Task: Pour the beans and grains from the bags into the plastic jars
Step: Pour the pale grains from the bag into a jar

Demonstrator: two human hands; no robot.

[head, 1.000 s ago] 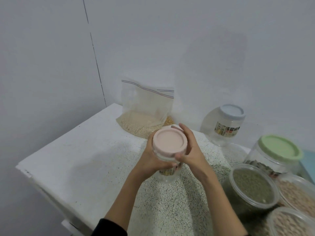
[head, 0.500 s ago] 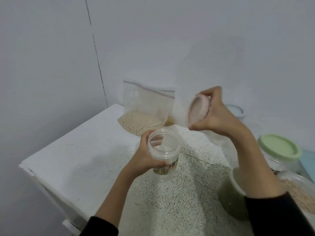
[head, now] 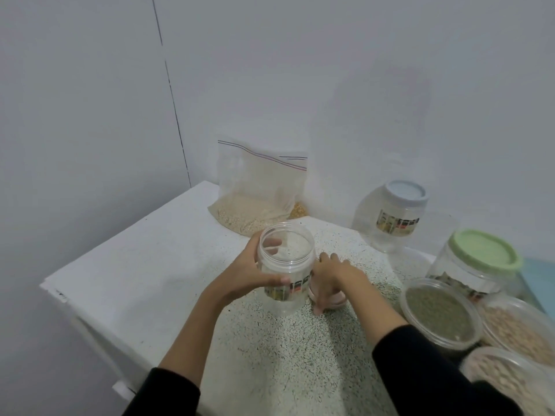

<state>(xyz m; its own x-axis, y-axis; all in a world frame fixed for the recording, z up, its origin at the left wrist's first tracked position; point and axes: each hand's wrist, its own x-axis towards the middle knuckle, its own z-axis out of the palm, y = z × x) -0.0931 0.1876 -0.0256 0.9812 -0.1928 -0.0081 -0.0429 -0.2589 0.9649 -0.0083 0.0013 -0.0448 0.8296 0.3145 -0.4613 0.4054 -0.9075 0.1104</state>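
Note:
A small clear plastic jar (head: 286, 265) stands open and empty on the speckled table top (head: 270, 355). My left hand (head: 252, 270) grips its side. Just right of the jar, my right hand (head: 333, 277) holds the pink lid (head: 330, 300) down on the table; the lid is mostly hidden under the hand. A clear zip bag (head: 258, 199) with pale grain in its bottom leans against the back wall. Behind it a bit of yellow grain (head: 298, 209) shows.
An empty clear jar with a blue-grey lid (head: 393, 217) stands at the back right. A green-lidded jar (head: 477, 265) is further right. Three lidless jars hold green grain (head: 438, 313), pale beans (head: 519, 328) and light beans (head: 510, 382). The table's left edge (head: 60, 292) drops off.
My right hand took the pink lid off the jar, lifted it up to the right, then brought it down onto the table beside the jar. My left hand kept hold of the jar.

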